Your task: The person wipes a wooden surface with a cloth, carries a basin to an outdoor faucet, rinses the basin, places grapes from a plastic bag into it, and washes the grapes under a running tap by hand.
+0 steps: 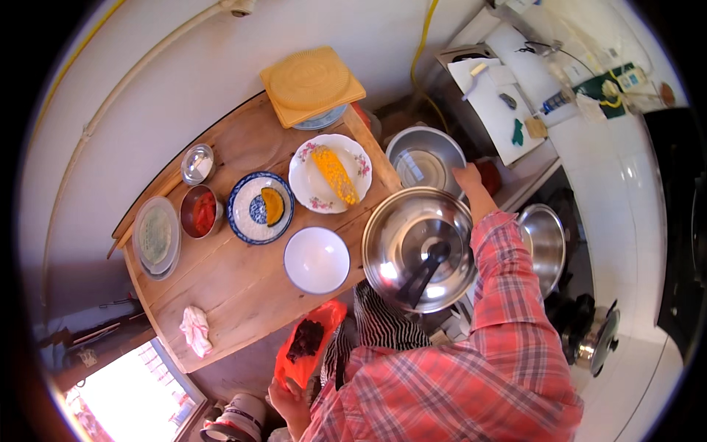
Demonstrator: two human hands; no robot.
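My left hand (290,404) grips the edge of a red plastic bag (333,316), low in front of my body. Inside the bag's open mouth lies a dark, crumpled clump (305,340); its kind is unclear. My right hand (468,179) reaches out and grasps the rim of a round grey metal basin (396,157). The basin seems to hold some clear liquid. Just in front of it, a large stainless steel lid (386,237) with a black handle (425,273) overlaps the table's right edge. An empty white bowl (316,259) sits on the table left of the lid.
The wooden table (237,315) also bears a floral plate (304,182) with a corn cob (335,175), a blue-rimmed plate (243,218) with a pumpkin slice (273,206), a metal cup (193,221), a plastic tub (157,237) and a cloth (195,331). Another steel basin (544,243) stands right.
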